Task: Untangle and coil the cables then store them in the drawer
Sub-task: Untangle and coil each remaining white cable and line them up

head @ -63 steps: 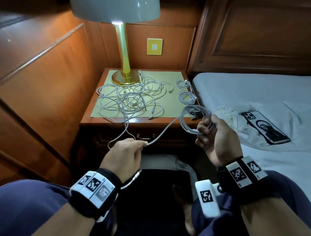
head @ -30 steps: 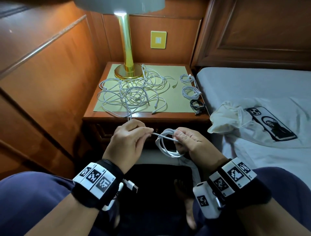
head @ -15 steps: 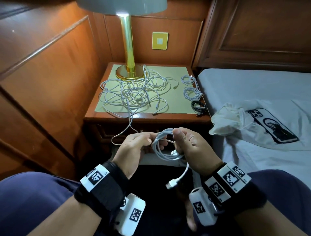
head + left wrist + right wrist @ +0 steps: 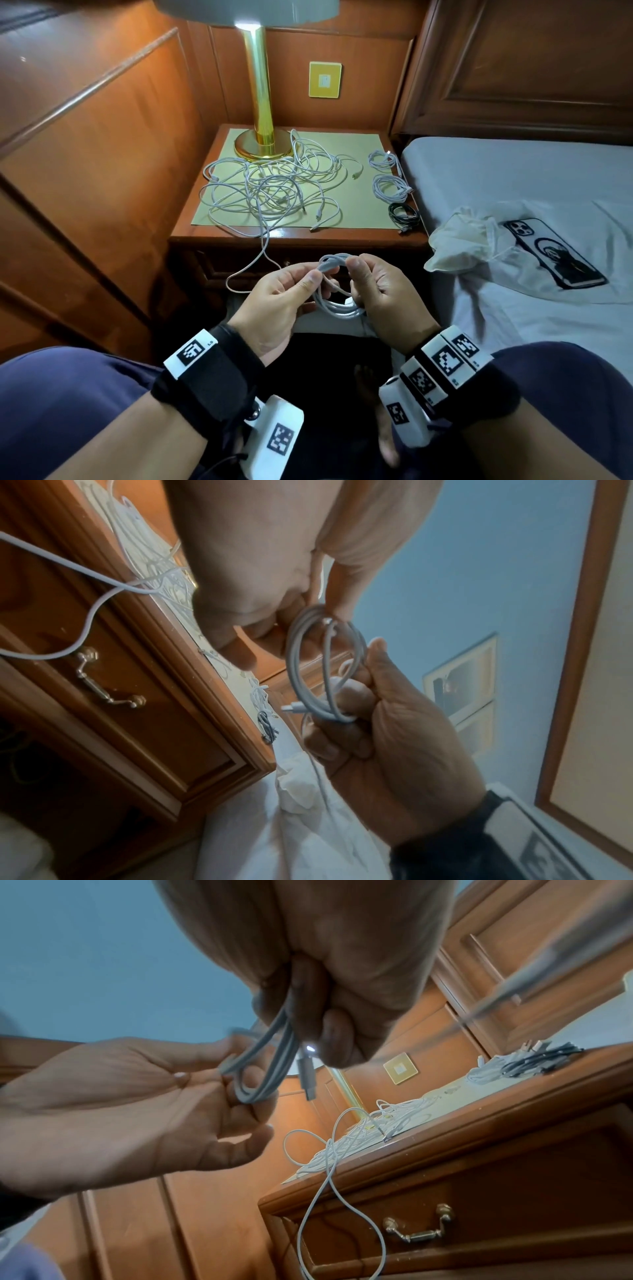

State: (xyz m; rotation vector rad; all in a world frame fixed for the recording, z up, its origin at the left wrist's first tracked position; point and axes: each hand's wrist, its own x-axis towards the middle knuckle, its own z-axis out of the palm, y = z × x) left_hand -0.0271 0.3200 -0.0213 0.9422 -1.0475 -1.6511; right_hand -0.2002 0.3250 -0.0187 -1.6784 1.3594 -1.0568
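A small coil of white cable (image 4: 334, 289) hangs in front of the nightstand between my hands. My left hand (image 4: 310, 281) pinches its left side between thumb and fingers. My right hand (image 4: 356, 274) grips its right side, and the coil's plug (image 4: 306, 1074) sticks out below that hand's fingers. A tangle of white cables (image 4: 270, 192) lies on the nightstand top (image 4: 359, 236), with one strand (image 4: 253, 267) drooping over the front edge. Two white coils (image 4: 390, 186) and a black coil (image 4: 404, 214) lie at the right edge. The drawer (image 4: 479, 1218) below is shut; its brass handle (image 4: 416, 1229) shows.
A gold-stemmed lamp (image 4: 260, 102) stands at the back of the nightstand. To the right is a bed (image 4: 513, 171) with a phone (image 4: 551, 253) and a crumpled white cloth (image 4: 459, 240) on it. Wooden wall panels (image 4: 85, 171) close in the left side.
The stretch of cable between my hands has been wound into the coil. The plug end that dangled below half a second ago is drawn up against the coil. Both hands have come closer together.
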